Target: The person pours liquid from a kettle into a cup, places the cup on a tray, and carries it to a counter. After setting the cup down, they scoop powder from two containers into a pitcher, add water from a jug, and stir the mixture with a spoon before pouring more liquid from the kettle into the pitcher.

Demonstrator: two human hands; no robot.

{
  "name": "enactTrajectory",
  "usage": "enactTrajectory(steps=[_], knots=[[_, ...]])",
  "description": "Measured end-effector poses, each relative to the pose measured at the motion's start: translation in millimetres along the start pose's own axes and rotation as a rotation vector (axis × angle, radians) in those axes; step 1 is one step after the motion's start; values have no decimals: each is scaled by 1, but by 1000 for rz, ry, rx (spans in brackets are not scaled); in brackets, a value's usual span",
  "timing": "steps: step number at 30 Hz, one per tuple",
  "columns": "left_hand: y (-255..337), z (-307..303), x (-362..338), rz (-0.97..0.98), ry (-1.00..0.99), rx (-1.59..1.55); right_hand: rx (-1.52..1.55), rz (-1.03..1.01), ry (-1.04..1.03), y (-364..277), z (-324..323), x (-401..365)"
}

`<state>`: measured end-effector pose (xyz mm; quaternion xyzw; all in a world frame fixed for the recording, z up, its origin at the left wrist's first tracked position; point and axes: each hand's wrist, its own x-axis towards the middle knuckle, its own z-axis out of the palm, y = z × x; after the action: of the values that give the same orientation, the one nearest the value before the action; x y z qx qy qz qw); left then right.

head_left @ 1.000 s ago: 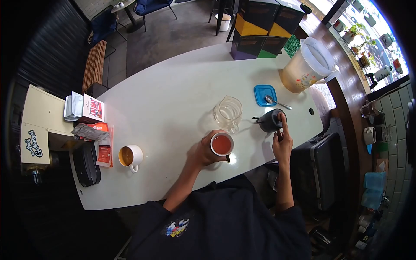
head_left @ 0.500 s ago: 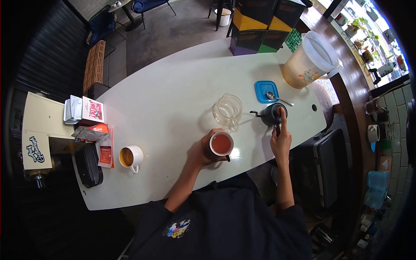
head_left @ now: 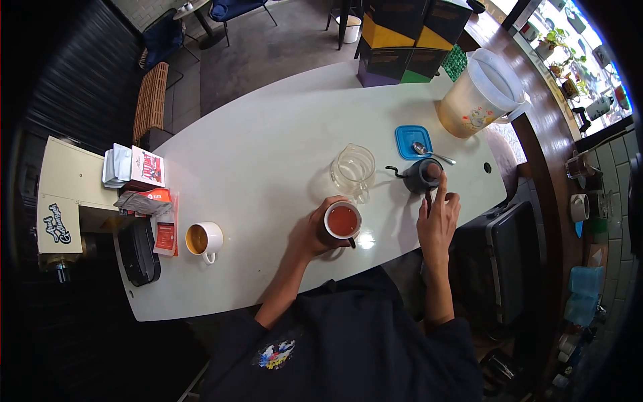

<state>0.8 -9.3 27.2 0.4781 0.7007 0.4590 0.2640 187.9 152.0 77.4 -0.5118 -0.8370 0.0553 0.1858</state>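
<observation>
My left hand (head_left: 323, 228) is wrapped around a dark mug (head_left: 343, 220) with a light rim, full of reddish liquid. On its right, my right hand (head_left: 439, 224) is beside the handle of a small black gooseneck kettle (head_left: 420, 175), which stands on the table with its thin spout pointing left. The index finger stretches up along the kettle's near right side, and the other fingers are loosely apart. A clear glass jug (head_left: 353, 169) stands just beyond the mug. Behind the kettle, a metal spoon (head_left: 432, 153) rests on a blue square lid (head_left: 410, 139).
A white cup (head_left: 203, 240) with brown liquid stands on the left of the white table (head_left: 268, 154). Packets (head_left: 164, 228) and a cream grinder-like machine (head_left: 74, 201) are at the left end. A large plastic pitcher (head_left: 472, 100) and stacked dark boxes (head_left: 408, 40) stand at the back right.
My right hand has loosened at the kettle's handle, its fingers spreading and shifting slightly down and right. My left hand and the mug have stayed in place. The view has shifted slightly.
</observation>
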Motion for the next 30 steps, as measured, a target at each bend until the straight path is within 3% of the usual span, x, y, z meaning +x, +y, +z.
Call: enactTrajectory(steps=[2,5,6,10,14,17,19,21,24,30], knots=[[4,0,0,-44,6,-28,16,-19,85,-4,-8,-3],[9,-2,1,-8,9,-61,548,-205,-122,-9,-14,-6],[7,-2,1,-4,12,-59,603,-146,-338,-15,-23,-8],[4,-8,-3,28,40,-44,777,-245,-617,-24,-12,-16],[11,-18,-12,-54,21,49,789,-318,-673,-37,-2,-28],[12,-21,-22,-111,7,-100,711,-332,-541,-47,-4,-28],[1,-19,-31,-79,57,-119,708,-309,-425,-56,-12,-25],[-3,-19,-43,-48,106,-132,764,-332,-475,-64,-22,-22],[-2,-20,-62,-165,209,-185,880,-396,-584,-75,-23,-21],[-5,-21,-130,-151,590,-600,1134,-573,-1041,-128,-5,-52]])
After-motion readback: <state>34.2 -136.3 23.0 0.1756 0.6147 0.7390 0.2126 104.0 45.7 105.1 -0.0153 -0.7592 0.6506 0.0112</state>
